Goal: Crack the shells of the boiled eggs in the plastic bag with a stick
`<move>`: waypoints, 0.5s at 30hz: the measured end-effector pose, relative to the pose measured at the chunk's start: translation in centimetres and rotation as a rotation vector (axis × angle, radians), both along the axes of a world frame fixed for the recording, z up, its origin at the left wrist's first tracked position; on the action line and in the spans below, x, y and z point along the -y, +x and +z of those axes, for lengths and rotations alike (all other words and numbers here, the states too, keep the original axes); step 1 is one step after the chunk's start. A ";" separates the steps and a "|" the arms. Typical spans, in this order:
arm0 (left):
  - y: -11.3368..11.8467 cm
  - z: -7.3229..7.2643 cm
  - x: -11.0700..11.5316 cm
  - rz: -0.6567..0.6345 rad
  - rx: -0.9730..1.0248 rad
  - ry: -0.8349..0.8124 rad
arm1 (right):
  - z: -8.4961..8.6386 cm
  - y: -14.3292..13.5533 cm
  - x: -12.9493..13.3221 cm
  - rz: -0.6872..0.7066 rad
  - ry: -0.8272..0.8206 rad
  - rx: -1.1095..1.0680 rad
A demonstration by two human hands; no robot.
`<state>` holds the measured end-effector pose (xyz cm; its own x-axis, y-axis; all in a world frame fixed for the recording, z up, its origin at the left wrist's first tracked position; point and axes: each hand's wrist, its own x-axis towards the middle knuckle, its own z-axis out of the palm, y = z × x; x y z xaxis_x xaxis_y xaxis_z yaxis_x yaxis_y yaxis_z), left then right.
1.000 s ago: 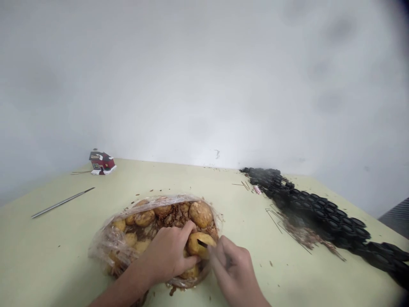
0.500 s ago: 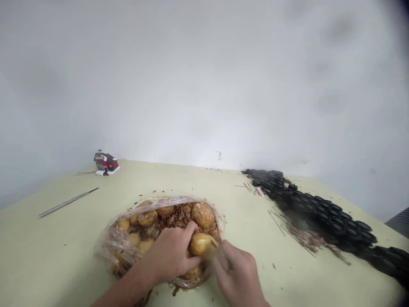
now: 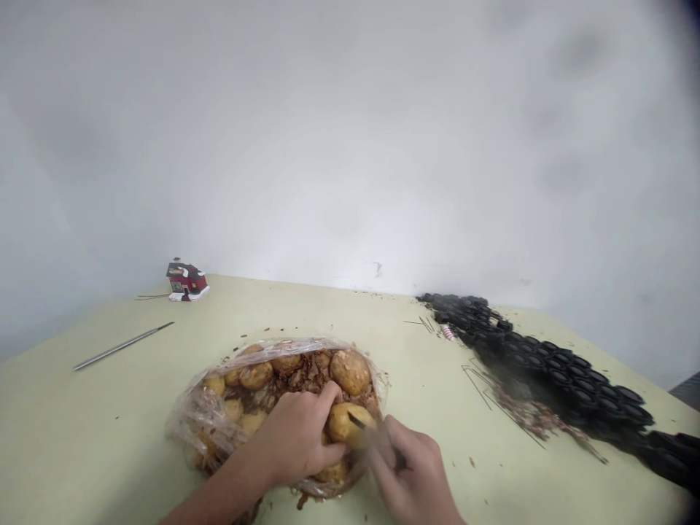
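Observation:
A clear plastic bag [image 3: 205, 419] lies open near the front of the table, with several yellow-brown potatoes and brown scraps in it. My left hand [image 3: 300, 434] reaches over the bag, its thumb and fingers closed around a yellow potato [image 3: 340, 423] at the bag's right side. My right hand [image 3: 410, 467] is closed on a small blade, blurred by motion, whose dark tip [image 3: 356, 421] lies against that potato. Another potato [image 3: 350, 372] rests just behind it in the bag.
A small red house [image 3: 187, 282] stands at the back left of the pale table [image 3: 410, 379], with a thin metal tool [image 3: 125, 345] before it. Black round cups [image 3: 569, 368], wires [image 3: 481, 386] and a striped piece [image 3: 447, 332] lie on the right.
The view has shifted slightly, so the scene sits a little further right. The blade's dark tip now shows over the potato, where before it was blurred. Both hands keep their holds.

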<state>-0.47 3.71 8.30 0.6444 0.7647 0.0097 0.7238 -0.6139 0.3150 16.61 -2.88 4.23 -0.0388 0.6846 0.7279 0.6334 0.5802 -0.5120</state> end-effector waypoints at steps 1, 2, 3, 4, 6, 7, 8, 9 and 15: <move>0.0 0.0 0.0 -0.003 0.003 0.001 | 0.0 0.0 0.0 0.036 -0.014 0.032; 0.0 -0.1 0.0 -0.005 0.004 0.003 | -0.1 0.0 0.0 0.051 -0.028 0.072; -0.1 -0.1 0.0 -0.005 0.005 0.005 | -0.1 0.1 0.0 0.041 -0.035 0.110; -0.1 -0.2 0.0 -0.005 0.005 0.009 | -0.1 0.1 0.0 0.010 -0.037 0.140; -0.1 -0.2 0.0 -0.004 0.000 0.020 | 0.0 0.3 0.0 -0.079 -0.019 0.155; 0.0 -0.2 0.0 -0.004 -0.006 0.025 | 0.1 0.4 0.0 -0.101 -0.009 0.147; 0.0 -0.2 0.0 -0.003 -0.012 0.030 | 0.3 0.4 0.0 -0.099 -0.007 0.130; 0.0 -0.2 0.0 -0.003 -0.016 0.031 | 0.4 0.5 0.0 -0.075 -0.014 0.103; 0.2 -0.2 0.0 0.004 -0.038 0.013 | 0.4 0.0 0.0 0.043 -0.102 0.050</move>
<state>-0.30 3.75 8.10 0.6414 0.7672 -0.0045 0.7375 -0.6149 0.2791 16.66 -2.88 4.60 -0.1042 0.7518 0.6511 0.6351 0.5541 -0.5382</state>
